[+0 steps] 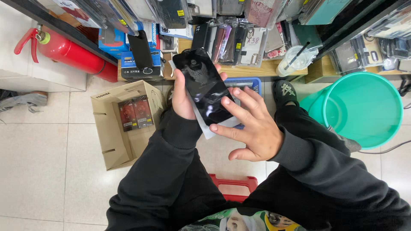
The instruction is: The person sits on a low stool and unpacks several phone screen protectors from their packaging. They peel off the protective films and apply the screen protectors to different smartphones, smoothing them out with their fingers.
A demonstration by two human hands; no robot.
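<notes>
Overhead, the left hand (183,99) grips a glossy black rectangular phone screen panel (203,85) with a white sheet behind it; the right hand (252,128) spreads its fingers (233,107), fingertips touching the panel's lower edge; an open cardboard box (112,141) sits left.

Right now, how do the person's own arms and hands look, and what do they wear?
Both arms are in long, loose black sleeves with ribbed cuffs at the wrists. The left hand and the right hand are bare: no gloves, rings or watch visible. No markings show on the sleeves.
</notes>
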